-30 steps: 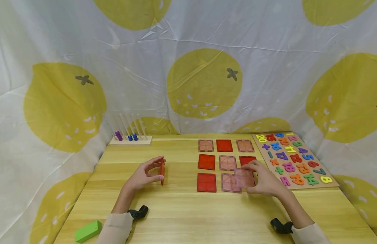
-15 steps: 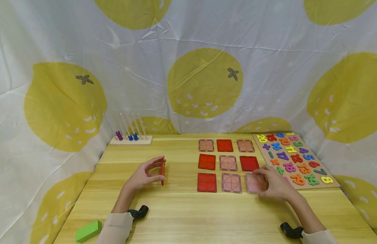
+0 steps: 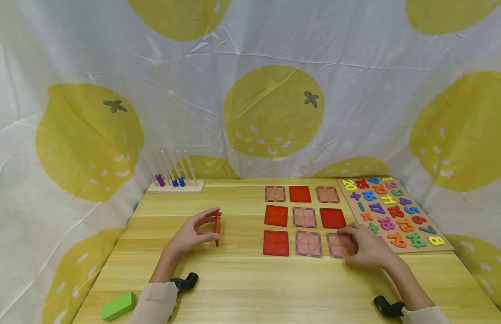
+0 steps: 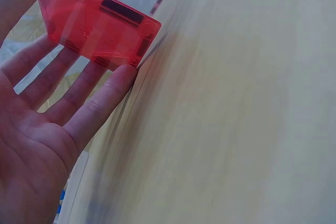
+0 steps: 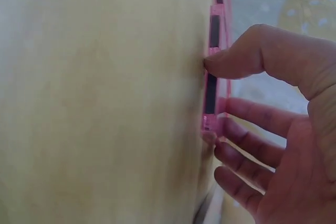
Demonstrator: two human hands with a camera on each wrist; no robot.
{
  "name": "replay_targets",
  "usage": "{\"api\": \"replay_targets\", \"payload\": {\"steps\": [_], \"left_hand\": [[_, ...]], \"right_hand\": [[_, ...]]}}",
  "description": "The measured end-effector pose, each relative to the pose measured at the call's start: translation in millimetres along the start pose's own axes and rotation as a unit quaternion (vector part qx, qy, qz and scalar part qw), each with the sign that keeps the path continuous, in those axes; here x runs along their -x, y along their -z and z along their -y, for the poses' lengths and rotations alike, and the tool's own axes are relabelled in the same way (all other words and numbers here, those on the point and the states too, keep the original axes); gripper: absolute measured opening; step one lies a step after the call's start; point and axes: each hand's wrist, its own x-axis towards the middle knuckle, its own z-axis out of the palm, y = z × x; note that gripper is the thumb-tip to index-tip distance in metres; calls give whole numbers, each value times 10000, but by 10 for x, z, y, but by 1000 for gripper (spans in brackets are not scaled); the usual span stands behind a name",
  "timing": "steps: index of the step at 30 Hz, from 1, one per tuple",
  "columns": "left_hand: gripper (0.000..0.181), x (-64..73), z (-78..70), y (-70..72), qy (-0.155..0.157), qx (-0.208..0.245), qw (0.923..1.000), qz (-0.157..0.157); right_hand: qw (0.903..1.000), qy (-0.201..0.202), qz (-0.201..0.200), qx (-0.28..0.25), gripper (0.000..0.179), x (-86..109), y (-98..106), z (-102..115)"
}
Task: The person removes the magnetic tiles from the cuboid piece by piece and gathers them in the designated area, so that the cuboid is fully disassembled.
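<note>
My left hand grips a clear red magnetic tile by its edges, thumb on one side and fingertips on the other. That tile stands on edge above the table. At the front right corner of a grid of flat tiles, my right hand pinches a pink magnetic tile that lies level on the tabletop. In the right wrist view the thumb presses the near edge of the pink tile, with fingers at its far side. Beside it lie another pink tile and, behind, a red tile.
The grid has three rows of three, mixing red and pink, with narrow gaps. A number puzzle board lies right of it, close to my right hand. At the back left stands a peg counter. A green block sits front left.
My right hand has moved right and lowered the pink tile from above its neighbour onto the table at the grid's front right corner. The left hand keeps its red tile in place.
</note>
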Motion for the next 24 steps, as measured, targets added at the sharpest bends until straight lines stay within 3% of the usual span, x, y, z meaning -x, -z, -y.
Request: {"api": "replay_targets", "payload": {"steps": [12,24], "left_hand": [[84,17,-16,-17,-28,29,10000,3],[86,-9,-69,-77,288,6,9996,-16]], "right_hand": [[9943,648,-761,-371,56,-49,-12,-18],[9899,844,-717,-886,48,-204,-114,104]]}}
